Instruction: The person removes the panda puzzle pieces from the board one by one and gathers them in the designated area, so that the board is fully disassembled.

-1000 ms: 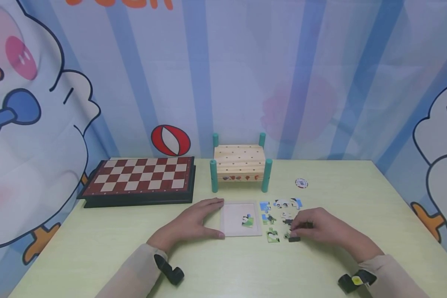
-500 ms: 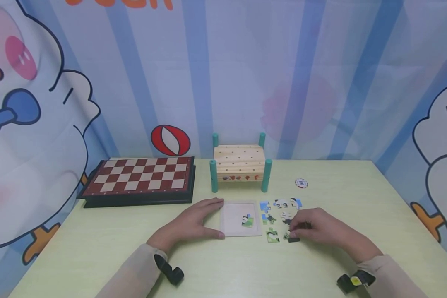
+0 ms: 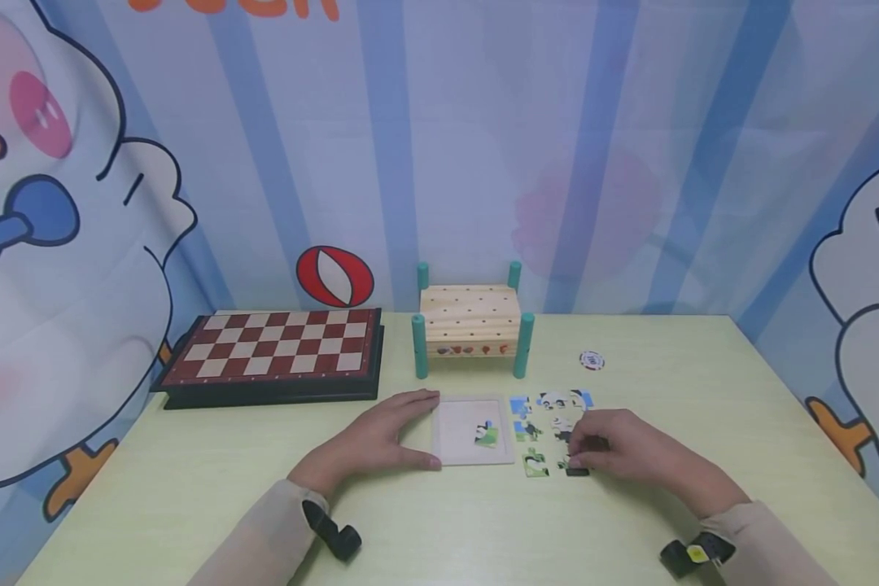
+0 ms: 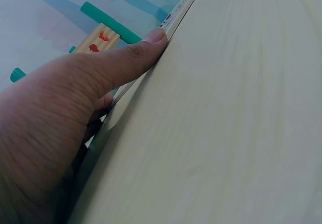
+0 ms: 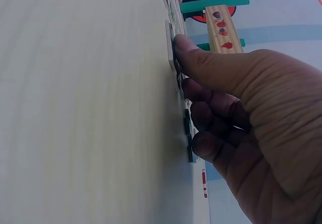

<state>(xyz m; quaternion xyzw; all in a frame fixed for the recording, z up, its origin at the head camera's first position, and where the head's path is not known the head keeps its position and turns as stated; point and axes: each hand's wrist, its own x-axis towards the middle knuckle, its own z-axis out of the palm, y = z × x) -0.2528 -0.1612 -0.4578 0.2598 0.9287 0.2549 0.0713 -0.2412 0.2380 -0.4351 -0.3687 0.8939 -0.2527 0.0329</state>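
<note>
My left hand rests at the left side of a pale square puzzle tray, thumb at the near corner and fingers at the far one. One green-and-white puzzle piece lies inside the tray. Right of the tray my right hand pinches a dark-edged puzzle piece at the table, between thumb and curled fingers. The right wrist view shows the thumb on this puzzle piece from the side. Other panda pieces lie beside it, some partly hidden by the hand.
A wooden stand with green legs is behind the tray. On the left lies a red-and-white chessboard box. A round chip sits at the back right, and a printed curtain hangs behind the table.
The right hand has shifted very slightly left, and its thumb covers more of the dark-edged puzzle piece. The left hand and tray stay where they were.
</note>
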